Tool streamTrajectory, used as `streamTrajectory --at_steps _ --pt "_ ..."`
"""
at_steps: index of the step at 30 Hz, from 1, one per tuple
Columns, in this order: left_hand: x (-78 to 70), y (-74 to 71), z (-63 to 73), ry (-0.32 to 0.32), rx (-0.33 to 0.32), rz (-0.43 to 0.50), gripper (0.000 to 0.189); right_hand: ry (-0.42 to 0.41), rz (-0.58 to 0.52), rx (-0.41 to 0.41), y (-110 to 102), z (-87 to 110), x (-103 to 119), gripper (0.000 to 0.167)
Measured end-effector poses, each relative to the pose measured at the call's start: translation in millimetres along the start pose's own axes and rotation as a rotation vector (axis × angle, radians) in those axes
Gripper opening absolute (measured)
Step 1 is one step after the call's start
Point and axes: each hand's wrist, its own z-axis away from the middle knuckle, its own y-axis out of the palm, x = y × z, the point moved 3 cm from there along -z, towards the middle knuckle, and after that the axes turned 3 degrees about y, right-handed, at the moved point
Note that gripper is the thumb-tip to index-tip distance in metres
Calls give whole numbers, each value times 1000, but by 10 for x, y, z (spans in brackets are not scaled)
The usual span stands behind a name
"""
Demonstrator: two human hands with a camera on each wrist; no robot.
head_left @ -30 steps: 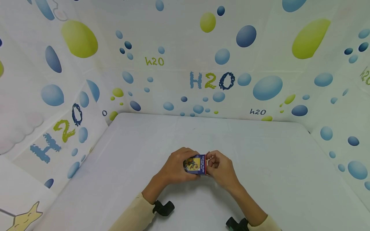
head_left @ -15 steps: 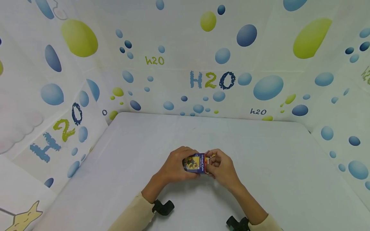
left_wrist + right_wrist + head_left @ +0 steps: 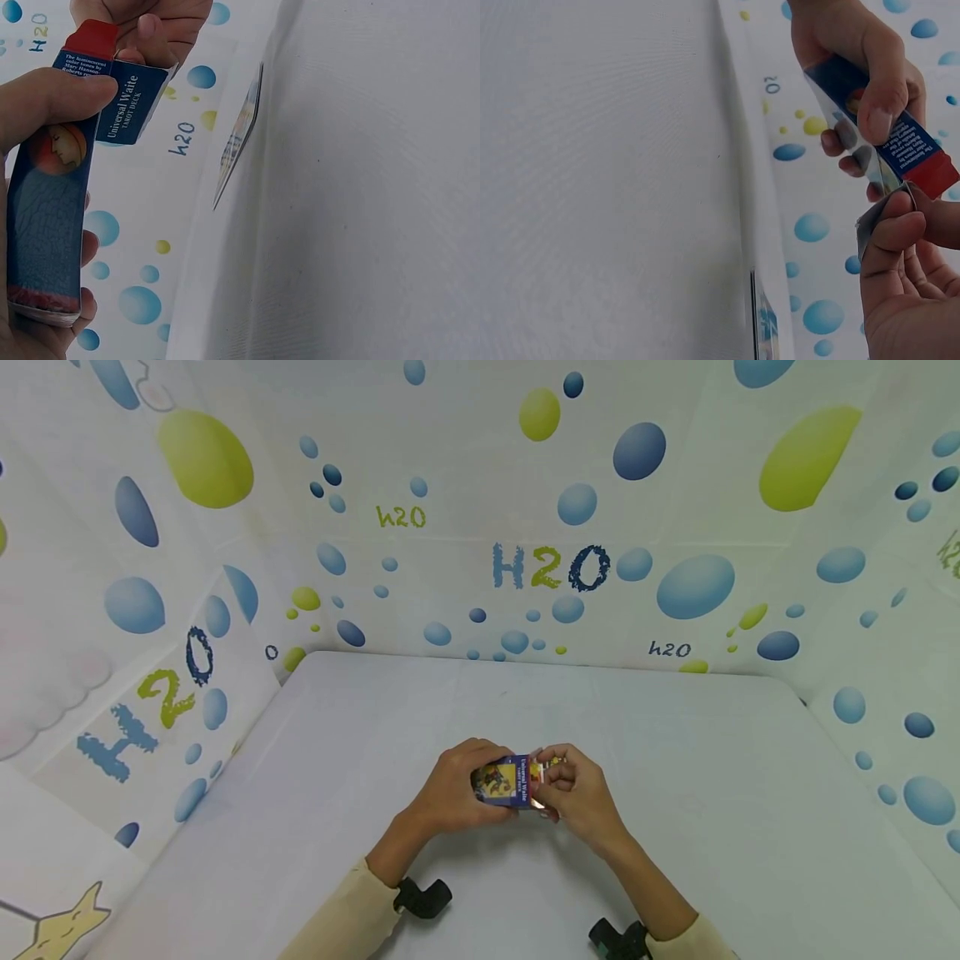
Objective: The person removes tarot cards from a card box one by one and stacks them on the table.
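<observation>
A blue tarot deck box [image 3: 495,783] with a yellow picture on its face is held above the table in my left hand [image 3: 453,789]. In the left wrist view, the left thumb presses across the box's narrow side, with the other fingers behind it. Its lid flap [image 3: 131,105], lettered "Universal Waite Tarot Deck", stands folded outward, and a red side tab [image 3: 94,37] sticks up at that end. My right hand [image 3: 581,793] pinches the flap between thumb and curled fingers, as the right wrist view shows. The contents of the box are hidden.
A white-covered table [image 3: 675,793] lies beneath both hands. Patterned sheets [image 3: 450,460] with blue and green drops stand behind it and at the sides. A thin, dark-edged sliver [image 3: 241,139] shows near the sheet; I cannot tell what it is.
The right fingers have drawn slightly away from the box end, and more red and yellow shows between them. Both hands and the box have risen a little in the head view.
</observation>
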Motion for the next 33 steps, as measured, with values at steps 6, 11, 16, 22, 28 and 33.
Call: streamTrajectory --at_steps 6,11,16,22,28,33 --pt "9 -7 1 -15 0 12 64 -15 2 28 -16 0 3 38" --pt "23 -14 5 -17 -8 22 66 -30 1 40 -29 -12 -10 38" --pt "42 -15 12 -10 -17 23 66 -62 4 50 -50 -28 -32 36" --pt "79 -12 21 -14 -20 20 67 -65 10 51 -70 -37 -41 36" --pt "113 -8 32 -14 -29 32 65 -56 43 32 -93 -49 -54 36" --pt "136 -11 34 -18 -29 37 64 -44 44 11 -108 -48 -59 35"
